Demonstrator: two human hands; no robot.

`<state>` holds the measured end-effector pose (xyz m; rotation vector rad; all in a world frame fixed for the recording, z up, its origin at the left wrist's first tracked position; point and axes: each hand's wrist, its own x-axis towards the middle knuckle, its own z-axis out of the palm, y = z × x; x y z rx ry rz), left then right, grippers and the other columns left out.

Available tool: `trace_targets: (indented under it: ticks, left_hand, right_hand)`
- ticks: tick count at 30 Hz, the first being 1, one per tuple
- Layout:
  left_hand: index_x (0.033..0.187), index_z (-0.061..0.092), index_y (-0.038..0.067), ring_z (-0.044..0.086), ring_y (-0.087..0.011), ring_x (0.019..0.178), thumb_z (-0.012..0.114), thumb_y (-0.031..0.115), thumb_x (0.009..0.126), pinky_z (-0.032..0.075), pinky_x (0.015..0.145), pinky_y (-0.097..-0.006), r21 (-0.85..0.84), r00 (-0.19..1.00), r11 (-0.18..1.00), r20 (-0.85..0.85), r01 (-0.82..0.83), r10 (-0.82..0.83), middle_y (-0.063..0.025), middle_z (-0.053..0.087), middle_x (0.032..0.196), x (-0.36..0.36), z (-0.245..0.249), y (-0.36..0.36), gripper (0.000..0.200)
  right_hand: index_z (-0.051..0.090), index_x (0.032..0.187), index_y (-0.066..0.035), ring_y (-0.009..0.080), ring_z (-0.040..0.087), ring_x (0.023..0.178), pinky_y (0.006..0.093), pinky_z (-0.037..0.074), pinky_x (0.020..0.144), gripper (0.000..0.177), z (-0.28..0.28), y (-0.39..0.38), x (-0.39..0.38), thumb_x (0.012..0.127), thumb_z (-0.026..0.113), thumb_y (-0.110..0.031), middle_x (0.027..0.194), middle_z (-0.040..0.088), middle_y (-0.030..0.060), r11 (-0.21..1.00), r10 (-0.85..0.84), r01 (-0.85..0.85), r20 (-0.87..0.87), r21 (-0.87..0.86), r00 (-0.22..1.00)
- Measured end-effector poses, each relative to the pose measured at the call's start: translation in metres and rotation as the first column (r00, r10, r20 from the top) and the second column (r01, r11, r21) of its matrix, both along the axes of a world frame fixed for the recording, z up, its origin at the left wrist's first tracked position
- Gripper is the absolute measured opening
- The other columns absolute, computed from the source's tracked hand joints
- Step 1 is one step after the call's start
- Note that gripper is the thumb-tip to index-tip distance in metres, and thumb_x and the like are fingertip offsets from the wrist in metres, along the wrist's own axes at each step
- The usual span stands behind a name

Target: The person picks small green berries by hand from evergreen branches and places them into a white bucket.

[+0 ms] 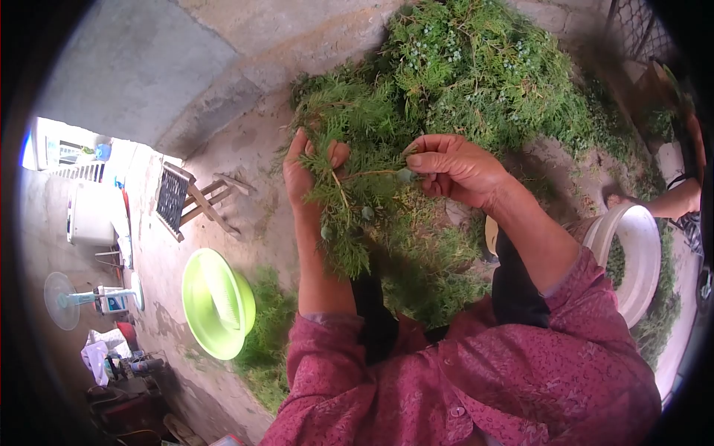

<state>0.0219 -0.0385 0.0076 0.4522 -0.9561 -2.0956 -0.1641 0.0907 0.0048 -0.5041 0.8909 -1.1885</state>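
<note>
A green leafy sprig (346,249) with a thin brown stem and a few bluish-green cones hangs in front of me. My left hand (309,167) has its fingers wrapped round the upper part of this sprig, whose leaves partly cover the palm. On the right, my right hand (461,171) pinches with thumb and forefinger at a bluish-green cone (406,175) at the end of a side stem. Behind both hands lies a large heap of green branches (491,82), dotted with pale cones.
A lime-green basin (193,297) stands at the left, near a folding stool (195,201). A white bucket (641,260) is at the right, with another person's arm (673,202) beyond it. Cut greenery (271,320) litters the floor. A fan (63,300) stands far left.
</note>
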Motion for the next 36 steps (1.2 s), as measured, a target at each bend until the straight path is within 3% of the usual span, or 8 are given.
trace_targets:
  ticks: [11, 16, 20, 25, 28, 31, 33, 36]
  left_hand:
    - [0.080, 0.047, 0.016, 0.037, -0.0126, 0.049, 0.039, 0.033, 0.089, 0.027, 0.037, -0.0231, 0.019, 0.999, 0.999, -0.027, 0.047, -0.046, -0.0012, 0.036, 0.054, -0.002, 0.001, 0.007, 0.021]
    - [0.092, 0.055, 0.006, 0.040, -0.0087, 0.050, 0.046, 0.025, 0.088, 0.035, 0.044, -0.0212, -0.083, 0.859, 0.936, 0.376, -0.342, 0.347, 0.0033, 0.039, 0.055, -0.007, 0.008, 0.012, 0.022]
    - [0.090, 0.052, 0.008, 0.051, -0.0148, 0.050, 0.047, 0.027, 0.087, 0.037, 0.041, -0.0254, -0.094, 0.895, 0.938, 0.284, -0.332, 0.345, -0.0009, 0.050, 0.062, -0.010, 0.006, 0.012, 0.019]
    - [0.089, 0.051, 0.007, 0.037, -0.0117, 0.044, 0.046, 0.024, 0.088, 0.030, 0.040, -0.0256, 0.017, 0.900, 0.901, 0.060, -0.434, 0.432, 0.0003, 0.043, 0.056, -0.011, 0.013, 0.014, 0.018]
    - [0.087, 0.053, 0.009, 0.042, -0.0101, 0.047, 0.046, 0.027, 0.088, 0.037, 0.041, -0.0238, -0.033, 0.838, 0.860, 0.205, -0.509, 0.505, 0.0038, 0.040, 0.054, -0.014, 0.023, 0.021, 0.020]
    - [0.085, 0.052, 0.011, 0.040, -0.0115, 0.043, 0.045, 0.028, 0.088, 0.036, 0.038, -0.0245, -0.106, 0.957, 0.952, -0.067, -0.289, 0.283, 0.0038, 0.040, 0.053, 0.015, 0.001, -0.011, 0.019]
    - [0.085, 0.052, 0.012, 0.039, -0.0121, 0.043, 0.044, 0.028, 0.088, 0.036, 0.038, -0.0247, -0.100, 0.942, 0.937, 0.000, -0.334, 0.336, 0.0043, 0.040, 0.053, 0.016, -0.002, -0.010, 0.018]
    - [0.085, 0.051, 0.012, 0.039, -0.0127, 0.042, 0.044, 0.028, 0.088, 0.034, 0.037, -0.0249, -0.063, 0.908, 0.915, 0.111, -0.398, 0.403, 0.0051, 0.038, 0.052, 0.002, 0.012, 0.004, 0.018]
  right_hand:
    - [0.058, 0.084, -0.006, 0.0077, 0.055, 0.056, 0.0196, 0.041, 0.047, 0.017, 0.008, 0.006, 0.001, 0.074, 0.067, -0.017, 0.067, 0.058, -0.0010, 0.995, 0.057, -0.062, -0.063, -0.083, 0.996]
    - [0.060, 0.083, -0.006, 0.0074, 0.056, 0.055, 0.0189, 0.039, 0.046, 0.011, 0.006, 0.005, 0.000, 0.075, 0.062, -0.014, 0.066, 0.058, -0.0011, 0.993, -0.051, 0.035, -0.139, -0.116, 0.989]
    - [0.064, 0.083, -0.005, 0.0076, 0.054, 0.053, 0.0191, 0.039, 0.046, 0.011, 0.013, 0.007, 0.001, 0.076, 0.058, -0.012, 0.066, 0.059, 0.0000, 0.989, -0.148, 0.137, -0.329, -0.057, 0.933]
    - [0.064, 0.081, -0.003, 0.0083, 0.053, 0.050, 0.0208, 0.041, 0.046, 0.012, 0.020, 0.017, 0.011, 0.077, 0.056, -0.012, 0.063, 0.058, 0.0006, 0.979, -0.166, 0.110, -0.361, -0.170, 0.918]
    - [0.063, 0.078, -0.004, 0.0051, 0.053, 0.052, 0.0175, 0.042, 0.044, 0.012, 0.033, 0.025, 0.009, 0.080, 0.054, -0.010, 0.064, 0.058, -0.0003, 0.977, -0.064, -0.035, -0.445, -0.211, 0.893]
    - [0.062, 0.081, -0.002, 0.0054, 0.052, 0.050, 0.0159, 0.040, 0.039, 0.014, 0.046, 0.030, -0.006, 0.082, 0.052, -0.012, 0.068, 0.059, 0.0028, 0.968, -0.224, 0.164, -0.363, -0.188, 0.904]
    - [0.059, 0.084, -0.003, 0.0088, 0.056, 0.057, 0.0163, 0.038, 0.039, 0.011, 0.045, 0.029, -0.020, 0.081, 0.057, -0.014, 0.073, 0.060, 0.0062, 0.965, -0.232, 0.229, -0.011, -0.129, 0.973]
    - [0.057, 0.088, -0.004, 0.0100, 0.057, 0.057, 0.0161, 0.035, 0.037, 0.017, 0.025, 0.023, -0.014, 0.080, 0.062, -0.018, 0.080, 0.059, 0.0058, 0.998, -0.054, 0.056, 0.039, -0.036, 0.998]
